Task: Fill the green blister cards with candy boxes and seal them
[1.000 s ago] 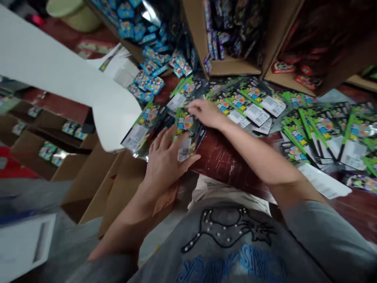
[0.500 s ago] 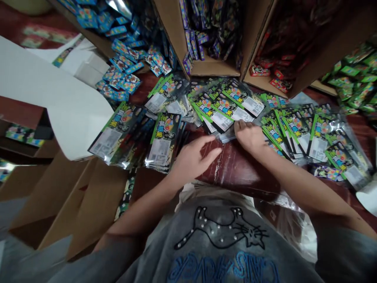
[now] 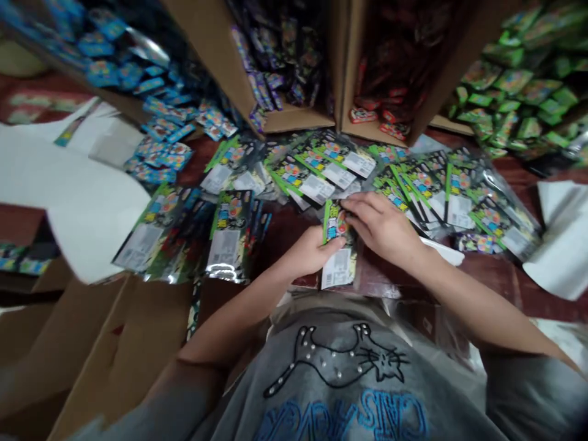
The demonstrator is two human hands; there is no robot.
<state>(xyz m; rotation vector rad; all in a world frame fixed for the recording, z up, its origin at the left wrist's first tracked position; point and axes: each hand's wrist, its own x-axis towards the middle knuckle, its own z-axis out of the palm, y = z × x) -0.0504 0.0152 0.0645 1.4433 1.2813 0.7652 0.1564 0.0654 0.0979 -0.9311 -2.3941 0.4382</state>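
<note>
Packets (image 3: 316, 188) spread mid-frame. Top-centre carton (image 3: 301, 119): purple packs (image 3: 263, 90). Left hand (image 3: 307, 250) grips one packet (image 3: 339, 267); right hand (image 3: 390, 229) touches its top, grip unclear.

On the grey shirt (image 3: 340, 361) below the held packet (image 3: 339, 272), blue lettering (image 3: 344, 416) seems to include "CATS"; the rest is unclear. The packet's Chinese-looking characters (image 3: 332, 223) and white label's (image 3: 337, 264) fine print are too blurred to read.

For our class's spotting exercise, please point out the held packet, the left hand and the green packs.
Held packet (image 3: 338, 267): head view, on its pale lower panel.
Left hand (image 3: 309, 250): head view, on the back of the hand.
Green packs (image 3: 514, 82): head view, on a pack near the middle.
</note>
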